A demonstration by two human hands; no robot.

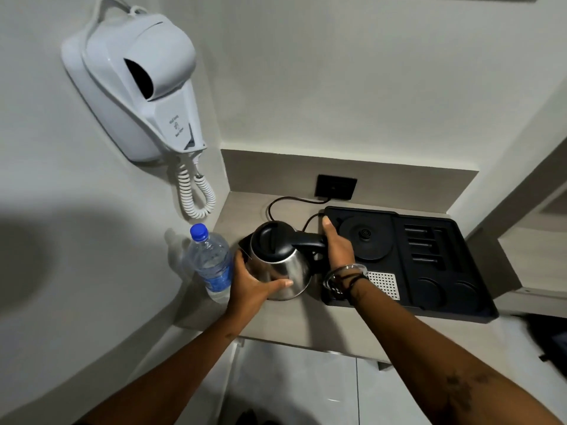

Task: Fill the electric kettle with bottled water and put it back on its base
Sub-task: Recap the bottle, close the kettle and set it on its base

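Note:
A steel electric kettle (287, 265) with a black lid, closed, stands on the counter left of the black tray. My right hand (337, 246) grips its black handle. My left hand (254, 286) wraps around the lower left of its steel body. The round black kettle base (366, 237) lies bare in the tray's back-left recess, just right of my right hand. A clear water bottle (211, 265) with a blue cap on and a blue label stands upright left of the kettle, close to my left hand.
The black tray (454, 271) has slots, two round cup recesses and a white perforated grid. A black cord (288, 200) runs from the base to a wall socket (336, 187). A white wall-mounted hair dryer (141, 84) hangs at the left. The counter edge (306, 342) lies near me.

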